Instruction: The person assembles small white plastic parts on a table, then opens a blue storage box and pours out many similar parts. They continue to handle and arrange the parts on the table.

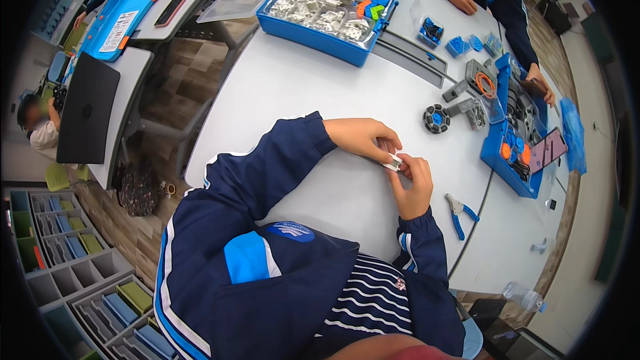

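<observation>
Over the near part of the white table [233, 103], my two hands meet at a small white plastic building piece [395, 162]. My left hand [363, 139] comes in from the left and pinches the piece between thumb and fingers. My right hand [415, 190] grips its other side, fingertips closed on it. The fingers cover part of the piece, so its full shape is hidden. To the right of my right hand lie pliers [460, 213] with blue handles.
A blue sorting box [320, 37] of white, grey and blue parts stands at the far side. A black wheel [437, 120] lies right of centre. Another blue bin [493, 153] holds parts and a phone [548, 150]; a co-worker's hand [543, 83] is beside it. A clear bottle [523, 297] is lower right.
</observation>
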{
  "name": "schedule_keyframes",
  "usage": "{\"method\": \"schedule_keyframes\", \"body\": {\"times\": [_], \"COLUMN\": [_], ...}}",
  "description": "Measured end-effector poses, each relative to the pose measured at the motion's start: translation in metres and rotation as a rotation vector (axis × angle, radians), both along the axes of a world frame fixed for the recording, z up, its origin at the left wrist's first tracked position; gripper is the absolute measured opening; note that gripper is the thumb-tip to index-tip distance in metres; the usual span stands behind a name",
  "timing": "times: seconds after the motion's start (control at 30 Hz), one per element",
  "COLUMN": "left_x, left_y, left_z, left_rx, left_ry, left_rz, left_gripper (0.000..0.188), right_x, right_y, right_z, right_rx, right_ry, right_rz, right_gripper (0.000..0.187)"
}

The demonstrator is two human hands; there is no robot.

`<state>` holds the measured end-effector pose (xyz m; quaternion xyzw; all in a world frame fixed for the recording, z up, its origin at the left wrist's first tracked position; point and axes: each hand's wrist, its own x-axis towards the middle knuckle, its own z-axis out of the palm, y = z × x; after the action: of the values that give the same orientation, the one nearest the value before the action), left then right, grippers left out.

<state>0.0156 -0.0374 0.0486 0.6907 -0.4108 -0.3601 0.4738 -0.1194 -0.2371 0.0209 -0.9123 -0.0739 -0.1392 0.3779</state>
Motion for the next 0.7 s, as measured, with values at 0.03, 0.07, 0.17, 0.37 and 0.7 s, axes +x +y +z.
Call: {"method": "schedule_keyframes", "body": {"times": [0.03,0.07,0.17,0.37,0.7], "left_x": [-0.001,0.001,0.019,0.105,0.142], "left_y": [0.003,0.008,0.033,0.128,0.161], "left_z": [0.004,0.01,0.033,0.046,0.007], "left_rx": [0.04,-0.005,-0.038,-0.056,-0.116], "left_ry": [-0.031,-0.104,-0.209,-0.907,-0.775], "left_rz": [0.039,0.052,0.165,1.029,1.165], "left_gripper": [0.044,0.044,0.038,0.03,0.025], "right_x": [0.001,0.003,0.005,0.004,0.091], "right_y": [0.001,0.001,0.0,0.003,0.029], "right_z": [-0.002,-0.003,-0.005,0.007,0.093], "right_rx": [-0.018,-0.034,-0.038,0.042,-0.177], "right_ry": [-0.031,-0.046,-0.04,0.008,-0.248], "right_rz": [-0.004,-0.006,0.004,-0.034,0.23], "right_gripper": [0.037,0.037,0.038,0.039,0.025]}}
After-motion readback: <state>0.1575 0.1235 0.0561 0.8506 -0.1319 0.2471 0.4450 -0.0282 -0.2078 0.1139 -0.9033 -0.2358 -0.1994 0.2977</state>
